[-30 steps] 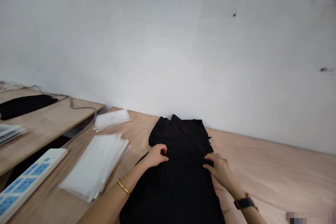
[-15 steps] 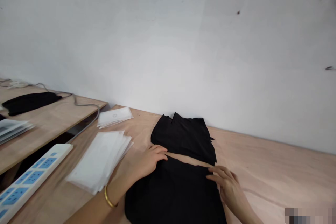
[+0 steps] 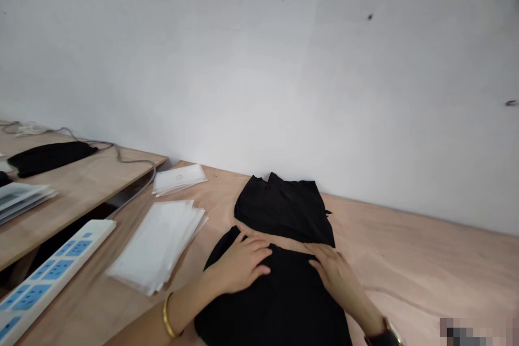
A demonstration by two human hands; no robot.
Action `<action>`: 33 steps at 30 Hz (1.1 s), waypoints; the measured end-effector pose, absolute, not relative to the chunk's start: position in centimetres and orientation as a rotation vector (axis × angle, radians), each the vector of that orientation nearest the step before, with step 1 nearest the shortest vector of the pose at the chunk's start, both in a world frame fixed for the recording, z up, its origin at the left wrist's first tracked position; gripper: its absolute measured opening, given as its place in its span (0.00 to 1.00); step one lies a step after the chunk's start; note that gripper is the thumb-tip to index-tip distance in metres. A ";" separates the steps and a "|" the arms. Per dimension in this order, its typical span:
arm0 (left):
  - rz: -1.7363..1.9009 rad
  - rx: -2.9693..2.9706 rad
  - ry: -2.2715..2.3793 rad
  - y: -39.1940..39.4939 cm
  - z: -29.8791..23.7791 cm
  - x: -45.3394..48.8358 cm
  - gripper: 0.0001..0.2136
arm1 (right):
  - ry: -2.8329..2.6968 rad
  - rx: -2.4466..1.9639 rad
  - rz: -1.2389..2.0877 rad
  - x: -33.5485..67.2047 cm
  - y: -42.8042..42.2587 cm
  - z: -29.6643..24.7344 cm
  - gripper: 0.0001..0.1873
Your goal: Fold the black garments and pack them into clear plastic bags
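Left hand (image 3: pixel 243 262) flat, fingers spread; right hand (image 3: pixel 334 273) loose, thumb apart. Both on near cloth (image 3: pixel 284 303), top edge. Far cloth (image 3: pixel 284 208) at 12 o'clock, narrow gap between. Bags (image 3: pixel 150 243) 9–10 o'clock; table (image 3: pixel 430 254) stretches wide at 3.

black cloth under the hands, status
Left hand, right hand on near black cloth. Far black cloth apart, tabletop between. White stack left, out of way.

A pale grey wall (image 3: pixel 259 65), brightest low in the middle, rises behind the wooden worktop (image 3: pixel 425 259); a small dark spot (image 3: pixel 370 17), perhaps a hole, shows high on its right. Leftward, a second wooden table (image 3: pixel 97 186) stands across a shadowed gap (image 3: pixel 103 210).
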State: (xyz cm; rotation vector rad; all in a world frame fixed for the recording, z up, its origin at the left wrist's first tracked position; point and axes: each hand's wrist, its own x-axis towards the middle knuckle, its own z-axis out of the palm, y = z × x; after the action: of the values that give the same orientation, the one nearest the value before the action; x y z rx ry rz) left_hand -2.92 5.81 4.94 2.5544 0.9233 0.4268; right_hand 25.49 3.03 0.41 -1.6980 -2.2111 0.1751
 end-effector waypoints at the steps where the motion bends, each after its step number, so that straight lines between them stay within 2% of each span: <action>1: 0.457 2.549 0.920 6.7 5.1 -2.1 0.15 | -2.222 -1.722 0.190 25.3 3.7 1.2 0.17; 6: 0.236 2.534 0.892 11.1 4.9 0.3 0.19 | -2.219 -1.627 0.541 25.4 4.5 3.8 0.05; 8: 0.098 2.523 0.959 12.1 4.5 -0.1 0.19 | -2.132 -1.557 0.703 26.3 4.2 4.0 0.05; 12: 0.010 2.462 1.025 13.0 4.6 -1.7 0.11 | -2.028 -1.639 0.915 28.5 4.0 2.8 0.11; 16: 0.176 2.493 1.086 12.5 6.8 -2.5 0.10 | -1.856 -1.711 0.646 29.7 4.8 1.7 0.03; 21: 0.250 2.724 1.172 8.1 9.6 -2.8 0.09 | -1.815 -1.510 0.385 29.8 3.1 2.9 0.03; 23: 0.192 2.756 1.209 5.3 8.9 -3.3 0.13 | -1.877 -1.462 0.367 29.7 1.0 2.5 0.05; 27: 0.055 2.614 1.182 0.6 5.8 -4.9 0.18 | -2.071 -1.546 0.470 30.2 -3.3 0.3 0.16; 30: 0.129 2.435 1.121 -0.3 5.2 -6.5 0.25 | -2.008 -1.547 0.550 31.2 -4.1 -0.9 0.21; 33: 0.412 2.309 1.245 1.3 5.7 -7.9 0.17 | -1.736 -1.626 0.505 31.6 -2.5 -1.1 0.24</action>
State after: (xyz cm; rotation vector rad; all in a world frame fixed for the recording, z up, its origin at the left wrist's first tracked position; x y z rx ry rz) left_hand -7.94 1.34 5.66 2.3089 1.2454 0.4117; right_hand 31.63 -2.48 -1.05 -1.6264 -1.7356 0.5053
